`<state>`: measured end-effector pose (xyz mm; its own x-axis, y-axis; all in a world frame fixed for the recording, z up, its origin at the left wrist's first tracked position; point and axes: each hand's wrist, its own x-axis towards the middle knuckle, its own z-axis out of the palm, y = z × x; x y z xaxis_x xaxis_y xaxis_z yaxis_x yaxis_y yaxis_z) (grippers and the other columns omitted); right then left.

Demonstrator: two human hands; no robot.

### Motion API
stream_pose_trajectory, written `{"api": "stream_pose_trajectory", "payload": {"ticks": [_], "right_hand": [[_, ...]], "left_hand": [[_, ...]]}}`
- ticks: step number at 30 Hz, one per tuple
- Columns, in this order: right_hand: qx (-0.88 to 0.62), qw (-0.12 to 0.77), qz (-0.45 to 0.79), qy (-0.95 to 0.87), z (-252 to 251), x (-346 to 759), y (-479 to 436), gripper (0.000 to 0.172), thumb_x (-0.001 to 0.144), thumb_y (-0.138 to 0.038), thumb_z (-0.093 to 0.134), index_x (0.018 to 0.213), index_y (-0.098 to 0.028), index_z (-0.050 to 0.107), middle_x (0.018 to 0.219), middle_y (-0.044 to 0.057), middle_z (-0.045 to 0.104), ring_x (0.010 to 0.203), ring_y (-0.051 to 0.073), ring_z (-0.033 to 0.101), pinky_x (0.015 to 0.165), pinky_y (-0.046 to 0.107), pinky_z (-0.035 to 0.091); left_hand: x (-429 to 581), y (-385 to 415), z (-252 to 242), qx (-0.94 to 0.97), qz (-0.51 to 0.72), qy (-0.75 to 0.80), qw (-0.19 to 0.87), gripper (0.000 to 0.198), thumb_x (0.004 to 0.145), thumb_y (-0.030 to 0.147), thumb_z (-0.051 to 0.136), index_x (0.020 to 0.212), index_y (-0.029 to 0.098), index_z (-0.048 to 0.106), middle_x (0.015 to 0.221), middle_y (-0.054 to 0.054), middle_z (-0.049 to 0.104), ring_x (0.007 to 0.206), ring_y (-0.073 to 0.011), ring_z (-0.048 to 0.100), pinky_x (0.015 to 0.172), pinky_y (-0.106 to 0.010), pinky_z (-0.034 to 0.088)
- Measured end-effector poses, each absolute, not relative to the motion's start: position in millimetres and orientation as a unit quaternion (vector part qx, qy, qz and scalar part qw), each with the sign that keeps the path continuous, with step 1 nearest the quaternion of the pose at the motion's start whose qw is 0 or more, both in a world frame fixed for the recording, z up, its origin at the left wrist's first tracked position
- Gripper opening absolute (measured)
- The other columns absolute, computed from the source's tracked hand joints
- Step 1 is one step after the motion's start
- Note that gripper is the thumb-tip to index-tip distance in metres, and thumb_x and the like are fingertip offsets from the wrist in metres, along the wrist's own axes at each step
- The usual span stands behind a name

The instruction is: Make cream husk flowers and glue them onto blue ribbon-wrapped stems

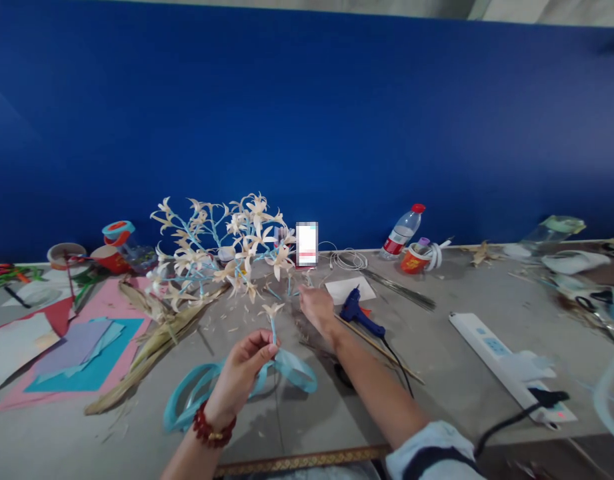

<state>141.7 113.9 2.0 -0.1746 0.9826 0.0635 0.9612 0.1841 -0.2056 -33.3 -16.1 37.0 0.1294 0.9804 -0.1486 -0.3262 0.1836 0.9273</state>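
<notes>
My left hand [251,357] pinches the thin stem of an artificial flower [272,311] with pale petals. Light blue tape [297,372] is at the stem by my fingers, and its loops lie on the table below the hand. My right hand [317,309] reaches forward over the table, its fingers curled together near some short blue-wrapped stems [290,285]. What is in those fingertips, if anything, is too small to make out. Behind both hands stands a branching bunch of similar cream flowers [247,250] on blue stems.
A blue glue gun [359,313] lies right of my right hand by a white card [351,289] and thin wires [401,290]. Further right is a power strip [511,367]; a bottle [403,232] stands behind. Dried husks [151,353] and coloured paper [77,353] lie left.
</notes>
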Motion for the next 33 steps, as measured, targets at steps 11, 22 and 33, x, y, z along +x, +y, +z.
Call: {"api": "stream_pose_trajectory", "payload": {"ticks": [11, 22, 33], "right_hand": [[-0.634, 0.107, 0.054, -0.764, -0.6, 151.1, 113.4, 0.025, 0.095, -0.027, 0.042, 0.108, -0.021, 0.062, 0.098, 0.010, 0.072, 0.091, 0.023, 0.066, 0.074, 0.029, 0.042], [-0.606, 0.264, 0.186, -0.727, 15.1, 167.9, 92.6, 0.007, 0.086, -0.023, 0.053, 0.086, -0.022, 0.059, 0.085, 0.004, 0.073, 0.076, 0.019, 0.068, 0.066, 0.026, 0.048], [-0.411, 0.505, 0.611, -0.450, 53.1, 171.7, 19.8, 0.027, 0.073, -0.035, 0.075, 0.083, -0.019, 0.056, 0.071, 0.002, 0.070, 0.051, 0.011, 0.056, 0.044, 0.020, 0.042]], "left_hand": [[-25.3, -12.1, 29.5, 0.366, 0.515, 0.394, 0.668, 0.017, 0.073, 0.028, 0.076, 0.079, 0.016, 0.066, 0.071, 0.001, 0.057, 0.065, -0.0090, 0.049, 0.062, -0.019, 0.039], [-27.1, -13.4, 30.7, 0.362, 0.518, 0.383, 0.674, 0.014, 0.074, 0.026, 0.075, 0.078, 0.016, 0.066, 0.073, 0.000, 0.058, 0.067, -0.0091, 0.049, 0.064, -0.018, 0.040], [-9.7, -13.5, 40.8, 0.377, 0.518, 0.369, 0.674, 0.014, 0.075, 0.027, 0.074, 0.079, 0.016, 0.067, 0.074, 0.000, 0.059, 0.066, -0.0086, 0.049, 0.063, -0.018, 0.039]]}}
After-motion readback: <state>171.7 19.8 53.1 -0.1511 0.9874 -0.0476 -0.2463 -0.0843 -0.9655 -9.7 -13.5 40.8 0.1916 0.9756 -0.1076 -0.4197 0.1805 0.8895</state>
